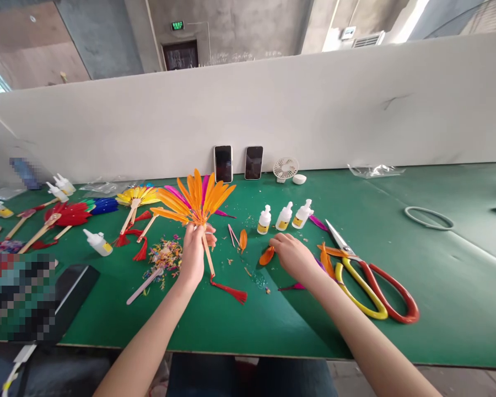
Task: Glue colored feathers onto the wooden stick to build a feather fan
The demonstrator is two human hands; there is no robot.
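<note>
Collecting a loose orange feather, near centre on the table, seems the current step: the right hand meets it, grip indeterminable; the left hand holds the orange feather fan leftward. Lifting calls for a fine pinch.

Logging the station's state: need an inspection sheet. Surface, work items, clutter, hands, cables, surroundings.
Surface: green table, scraps scattered on it.
Work items: orange feather fan with red tassel.
Clutter: scissors, three white bottles, pile of shavings.
Hands: left hand grips the fan's handle; right hand at a loose orange feather, grip unclear.
Cables: white cable at lower left, by the table edge.
Surroundings: white partition behind, two phones upright before it.
</note>
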